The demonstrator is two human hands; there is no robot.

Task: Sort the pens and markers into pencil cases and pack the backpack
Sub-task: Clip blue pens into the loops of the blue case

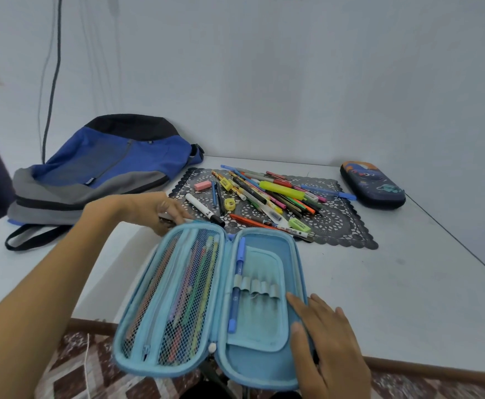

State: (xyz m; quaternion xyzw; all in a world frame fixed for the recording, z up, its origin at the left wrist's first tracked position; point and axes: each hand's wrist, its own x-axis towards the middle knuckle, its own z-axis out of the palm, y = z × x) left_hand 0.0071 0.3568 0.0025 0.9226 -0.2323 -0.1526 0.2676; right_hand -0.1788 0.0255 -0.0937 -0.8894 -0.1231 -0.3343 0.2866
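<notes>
Blue mesh blurs the pencils inside my open light blue pencil case (178, 298), which overhangs the table (408, 283) edge. My right hand (326, 344) lies flat, released, on its rim. My left hand (160, 210) pinches something half hidden behind the case; I cannot tell what.

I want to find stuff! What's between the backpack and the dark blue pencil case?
In the head view: a black lacy mat heaped with loose pens, between backpack and dark pencil case.
</notes>
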